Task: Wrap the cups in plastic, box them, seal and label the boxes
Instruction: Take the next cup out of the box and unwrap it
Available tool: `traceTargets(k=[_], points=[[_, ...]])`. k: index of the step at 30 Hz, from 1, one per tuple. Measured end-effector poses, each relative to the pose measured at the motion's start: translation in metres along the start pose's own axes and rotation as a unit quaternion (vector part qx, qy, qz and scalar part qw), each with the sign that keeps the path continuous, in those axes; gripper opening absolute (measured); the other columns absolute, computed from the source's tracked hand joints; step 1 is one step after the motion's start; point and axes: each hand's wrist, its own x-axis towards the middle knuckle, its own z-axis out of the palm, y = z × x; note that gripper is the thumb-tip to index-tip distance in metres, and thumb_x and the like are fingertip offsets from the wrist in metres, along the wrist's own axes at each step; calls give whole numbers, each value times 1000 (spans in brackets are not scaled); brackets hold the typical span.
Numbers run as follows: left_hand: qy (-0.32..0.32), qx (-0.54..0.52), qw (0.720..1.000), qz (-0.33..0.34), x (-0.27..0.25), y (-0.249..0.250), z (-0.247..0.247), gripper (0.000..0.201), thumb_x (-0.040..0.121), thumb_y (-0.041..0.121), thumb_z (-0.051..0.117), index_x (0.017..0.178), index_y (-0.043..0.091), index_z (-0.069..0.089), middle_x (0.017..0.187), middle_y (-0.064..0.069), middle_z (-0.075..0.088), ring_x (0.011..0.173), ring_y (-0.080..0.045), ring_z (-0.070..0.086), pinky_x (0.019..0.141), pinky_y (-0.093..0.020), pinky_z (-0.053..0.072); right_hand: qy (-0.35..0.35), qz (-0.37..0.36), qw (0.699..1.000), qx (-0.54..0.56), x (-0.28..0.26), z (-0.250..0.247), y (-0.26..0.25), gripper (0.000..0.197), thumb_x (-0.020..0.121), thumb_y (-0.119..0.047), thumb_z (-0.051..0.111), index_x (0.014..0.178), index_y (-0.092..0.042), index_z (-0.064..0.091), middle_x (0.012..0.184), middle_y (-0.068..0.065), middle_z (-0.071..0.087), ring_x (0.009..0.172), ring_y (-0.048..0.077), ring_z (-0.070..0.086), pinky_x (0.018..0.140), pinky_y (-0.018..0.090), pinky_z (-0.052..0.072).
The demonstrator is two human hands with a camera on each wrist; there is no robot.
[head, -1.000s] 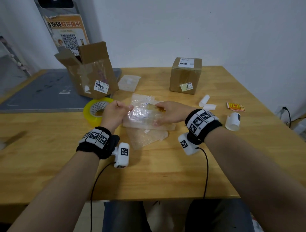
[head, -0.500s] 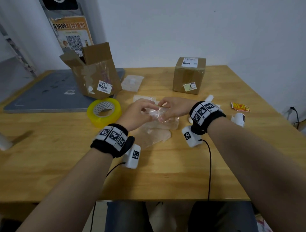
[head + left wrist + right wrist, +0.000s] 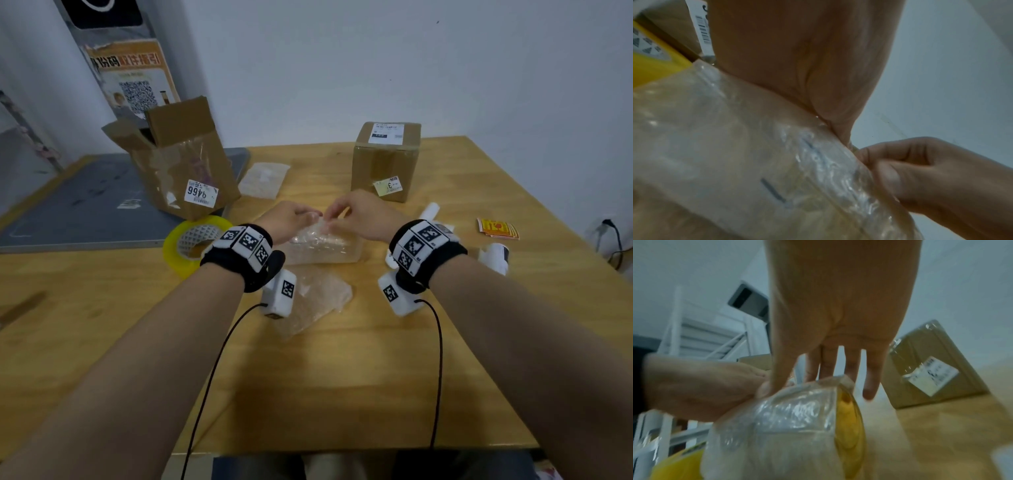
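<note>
A clear cup wrapped in crinkled plastic (image 3: 322,244) lies on its side at the middle of the wooden table (image 3: 342,377). My left hand (image 3: 315,216) and right hand (image 3: 331,219) meet above it, and each pinches the plastic wrap at its top. In the left wrist view, my left hand (image 3: 845,140) nips the film (image 3: 818,162) beside the curled fingers (image 3: 900,162) of my right hand. The right wrist view shows my right hand (image 3: 777,386) on the wrapped cup (image 3: 797,426), whose open mouth faces right.
An open cardboard box (image 3: 181,161) stands back left with a yellow tape roll (image 3: 191,240) before it. A sealed, labelled box (image 3: 387,161) stands back right. A spare plastic bag (image 3: 318,298) lies near me; a label roll (image 3: 495,257) and red-yellow stickers (image 3: 498,229) lie right.
My hands have moved from the two ends of the wrapped cup to meet above its middle, now pinching the film there. The cup stays on the table.
</note>
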Motion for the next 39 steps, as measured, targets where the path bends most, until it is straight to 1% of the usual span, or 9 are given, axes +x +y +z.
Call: traceTargets(k=[4, 7, 12, 16, 20, 25, 29, 33, 39], points=[[-18, 25, 999, -21, 8, 7, -3, 37, 108, 35, 47, 137, 19, 64, 131, -4, 63, 109, -15, 54, 78, -26, 41, -82, 0, 989, -126, 5, 7, 1, 79, 69, -43, 93, 133, -25, 50, 122, -3, 60, 103, 19, 59, 83, 35, 51], [-14, 45, 998, -34, 9, 13, -9, 34, 107, 33, 51, 131, 16, 68, 133, -8, 65, 107, -15, 55, 84, -29, 43, -75, 4, 992, -102, 14, 7, 5, 75, 69, -42, 92, 130, -27, 50, 115, -1, 61, 97, 20, 61, 77, 35, 51], [176, 132, 974, -60, -8, 17, -35, 11, 96, 26, 68, 100, 24, 78, 110, 2, 72, 96, -18, 63, 89, -29, 48, -132, 75, 987, 56, 33, -3, 16, 58, 74, -50, 89, 121, -24, 67, 108, 1, 73, 99, 23, 72, 75, 37, 62], [-27, -44, 974, -221, -20, 13, -18, 31, 96, 29, 66, 110, 1, 63, 95, -11, 77, 69, -20, 76, 53, -26, 56, -151, 113, 978, 84, 46, 0, 23, 66, 68, -66, 83, 113, -18, 74, 105, 5, 75, 97, 23, 72, 71, 33, 58], [-59, -141, 958, -241, -8, -1, 2, 58, 95, 53, 66, 118, 1, 55, 97, -16, 78, 91, -28, 77, 94, -43, 60, -148, 146, 971, 121, 54, 6, 25, 86, 59, -72, 80, 111, -4, 73, 79, 6, 67, 69, 26, 63, 64, 37, 49], [-9, -261, 936, -236, 15, -19, 12, 103, 65, 72, 77, 135, 0, 56, 105, -19, 75, 84, -31, 75, 91, -44, 59, -82, 163, 955, 235, 48, 18, 24, 52, 84, -47, 81, 108, -3, 68, 69, 3, 62, 49, 17, 60, 45, 25, 42], [79, -250, 941, -214, 8, -2, -1, 53, 91, 61, 66, 108, 11, 62, 90, -2, 55, 74, -15, 49, 78, -30, 44, -18, 123, 943, 310, 42, 12, 13, 57, 79, -54, 83, 108, -6, 75, 79, 4, 70, 65, 20, 62, 52, 29, 41], [89, -332, 932, -112, -6, 12, -18, 43, 93, 58, 65, 110, 18, 64, 109, -2, 69, 106, -25, 68, 95, -35, 55, 17, 72, 930, 359, 32, -1, -11, 60, 84, -59, 76, 112, -6, 77, 91, 8, 70, 74, 19, 60, 57, 29, 38], [63, -444, 894, -27, -20, 37, -23, 53, 75, 64, 76, 114, 30, 65, 106, 3, 79, 106, -18, 74, 97, -37, 56, 58, 44, 902, 425, 20, -13, -29, 52, 94, -61, 63, 110, -13, 75, 89, -1, 75, 75, 12, 63, 72, 30, 42]])
